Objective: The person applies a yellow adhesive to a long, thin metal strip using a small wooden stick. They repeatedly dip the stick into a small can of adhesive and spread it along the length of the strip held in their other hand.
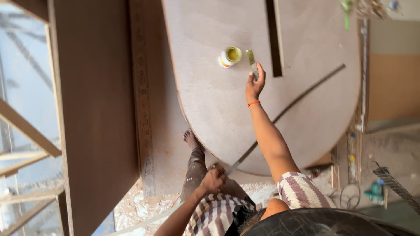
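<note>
My right hand [255,84] reaches out over a large rounded plywood board [210,100] and grips a small flat scraper [251,59] smeared with yellowish glue. Just left of the scraper, an open glue tin [230,56] with yellow adhesive stands on the board. My left hand [213,179] is closed near my lap on the near end of a long thin dark strip [297,98]. The strip curves across the board toward its far right. My bare foot [190,137] rests by the board's curved edge.
A long ruler [142,109] lies on a brown panel [96,109] at the left. A dark slat [274,39] rests on the board's far part. Wood shavings [135,205] cover the floor. A green power tool [376,191] and cable lie at the right.
</note>
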